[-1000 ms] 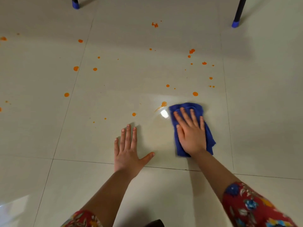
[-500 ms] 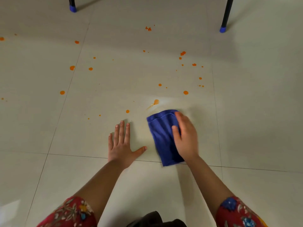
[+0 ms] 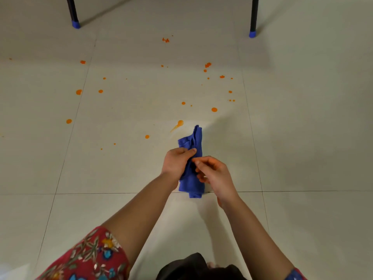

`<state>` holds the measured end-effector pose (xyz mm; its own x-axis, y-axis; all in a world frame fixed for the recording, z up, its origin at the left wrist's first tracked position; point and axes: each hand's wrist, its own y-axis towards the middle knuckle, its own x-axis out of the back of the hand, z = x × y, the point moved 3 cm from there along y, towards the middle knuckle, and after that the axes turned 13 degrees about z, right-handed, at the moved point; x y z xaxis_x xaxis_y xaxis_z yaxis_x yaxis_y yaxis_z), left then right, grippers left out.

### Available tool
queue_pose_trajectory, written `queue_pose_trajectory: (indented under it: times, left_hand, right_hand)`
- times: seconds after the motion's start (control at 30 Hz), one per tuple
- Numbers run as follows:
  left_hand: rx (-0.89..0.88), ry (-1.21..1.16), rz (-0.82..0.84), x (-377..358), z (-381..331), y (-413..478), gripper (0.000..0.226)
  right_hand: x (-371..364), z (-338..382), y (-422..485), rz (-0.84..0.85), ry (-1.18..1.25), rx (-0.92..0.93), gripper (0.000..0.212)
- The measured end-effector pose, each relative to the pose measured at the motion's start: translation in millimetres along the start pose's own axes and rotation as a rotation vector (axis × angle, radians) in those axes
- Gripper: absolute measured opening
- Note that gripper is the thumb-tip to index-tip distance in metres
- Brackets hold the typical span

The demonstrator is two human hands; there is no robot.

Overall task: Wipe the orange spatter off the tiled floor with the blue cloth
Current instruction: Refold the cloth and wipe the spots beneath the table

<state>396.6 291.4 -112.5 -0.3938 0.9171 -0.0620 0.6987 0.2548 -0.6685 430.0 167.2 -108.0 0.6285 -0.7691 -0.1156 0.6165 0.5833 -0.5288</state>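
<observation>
Blue fabric is bunching up between both hands. The soft blue cloth (image 3: 193, 141) is no longer lying flat under the right palm as it was a moment ago; it is being gathered up off the pale glossy tiled floor (image 3: 121, 209). The left hand (image 3: 175, 162), which was resting flat on the tile half a second back, is now wrapping its grip round the middle of the cloth, fingers curling over it. The right hand (image 3: 214, 174) is pinching a fold at the cloth's near edge between thumb and forefinger, keeping a narrow grip. One end is sticking up past the left knuckles and the other is hanging below the hands. Whether that lower end is touching the floor I cannot tell.

Wiping is therefore pausing. My reading is that the person is refolding the cloth to turn out a clean face before the next pass. Most of the work is remaining: the scattered orange spatter (image 3: 214, 109) is dotting the tile ahead and to the left. The nearest smeared orange drop with its tail (image 3: 179, 123) is lying just beyond the cloth's upper tip. Farther off, two black furniture legs with blue caps (image 3: 73, 15) are standing apart from the mess.
</observation>
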Motion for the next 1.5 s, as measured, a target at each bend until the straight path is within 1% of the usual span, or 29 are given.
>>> queue_pose_trajectory:
  times: [0.07, 0.17, 0.23, 0.3, 0.37, 0.4, 0.47, 0.53, 0.6, 0.63, 0.67, 0.73, 0.77, 0.83, 0.87, 0.93, 1.0, 1.03, 1.1, 1.2, 1.23, 1.27, 1.3, 1.33, 1.37, 1.4, 1.43, 1.47, 1.5]
  left_hand:
    - [0.043, -0.101, 0.049, -1, 2, -3, 0.023]
    - [0.064, -0.253, 0.157, -6, 3, -11, 0.025]
    - [0.051, -0.251, 0.178, -8, 1, -14, 0.024]
    - [0.035, -0.205, 0.142, -5, -3, -15, 0.021]
    - [0.017, -0.184, 0.085, 4, -8, -13, 0.016]
    - [0.008, -0.179, 0.077, 9, -10, -12, 0.014]
    - [-0.004, -0.169, 0.135, 14, -12, -12, 0.016]
    - [0.003, -0.11, 0.263, 6, -11, -15, 0.021]
    - [-0.019, -0.021, 0.359, -6, -11, -17, 0.025]
    - [-0.045, -0.002, 0.366, -9, -13, -18, 0.025]
    - [-0.071, -0.014, 0.348, -10, -16, -19, 0.026]
    - [-0.09, -0.131, 0.263, -2, -20, -16, 0.027]
    - [-0.08, -0.193, 0.223, 4, -22, -14, 0.029]
    - [-0.054, -0.28, 0.22, 15, -22, -12, 0.037]
    - [-0.038, -0.293, 0.281, 16, -23, -13, 0.044]
    - [-0.023, -0.165, 0.412, 7, -25, -19, 0.057]
    - [-0.056, 0.053, 0.476, -8, -28, -28, 0.044]
    - [-0.077, 0.132, 0.469, -14, -29, -29, 0.036]
    - [-0.111, 0.121, 0.39, -14, -32, -28, 0.029]
    - [-0.137, -0.134, 0.291, 5, -41, -24, 0.023]
    - [-0.107, -0.209, 0.271, 13, -42, -24, 0.02]
    - [-0.06, -0.257, 0.264, 18, -42, -23, 0.016]
    - [-0.007, -0.28, 0.275, 20, -41, -24, 0.014]
    - [0.035, -0.27, 0.293, 19, -40, -24, 0.014]
    - [0.059, -0.226, 0.32, 14, -40, -24, 0.016]
    - [0.076, -0.163, 0.357, 6, -41, -26, 0.017]
    - [0.081, -0.087, 0.403, -3, -44, -31, 0.017]
    - [0.059, -0.004, 0.452, -12, -48, -34, 0.016]
    - [0.011, 0.072, 0.496, -19, -53, -38, 0.017]
  right_hand:
    - [-2, -2, -1, -0.086, -0.081, 0.028, 0.009]
    - [-2, 1, -3, -0.23, -0.225, 0.081, 0.017]
    - [-2, 5, -3, -0.226, -0.273, 0.088, 0.013]
    - [6, 9, -4, -0.179, -0.09, 0.061, 0.012]
    - [25, 17, -7, -0.207, 0.105, 0.047, 0.013]
    - [37, 20, -8, -0.233, 0.14, 0.06, 0.012]
    - [49, 27, -12, -0.209, 0.147, 0.077, 0.009]
    - [39, 32, -12, -0.118, 0.043, 0.053, 0.011]
    - [25, 32, -10, -0.124, -0.055, 0.059, 0.017]
    - [23, 32, -11, -0.142, -0.01, 0.062, 0.017]
    - [23, 32, -11, -0.128, 0.11, 0.056, 0.016]
    - [30, 30, -12, -0.028, 0.429, 0.066, 0.012]
    - [37, 30, -14, 0.002, 0.515, 0.078, 0.015]
    - [47, 29, -17, 0.005, 0.496, 0.078, 0.019]
    - [49, 29, -18, 0.014, 0.45, 0.067, 0.019]
    - [46, 30, -20, 0.07, 0.36, 0.053, 0.018]
    - [37, 32, -21, 0.117, 0.232, 0.047, 0.018]
    - [34, 33, -21, 0.118, 0.214, 0.049, 0.019]
    - [37, 34, -19, 0.052, 0.298, 0.056, 0.021]
    - [72, 27, -21, -0.234, 0.604, 0.024, 0.025]
    - [86, 21, -21, -0.331, 0.561, -0.02, 0.022]
    - [98, 13, -21, -0.407, 0.407, -0.074, 0.019]
    - [105, 8, -22, -0.455, 0.155, -0.137, 0.02]
    - [108, 2, -24, -0.515, -0.112, -0.177, 0.028]
    - [107, 3, -25, -0.558, -0.325, -0.14, 0.038]
    - [99, 11, -24, -0.514, -0.415, -0.009, 0.043]
    - [87, 20, -21, -0.377, -0.369, 0.142, 0.046]
    - [73, 29, -18, -0.181, -0.268, 0.245, 0.052]
    - [62, 37, -17, -0.01, -0.188, 0.263, 0.057]
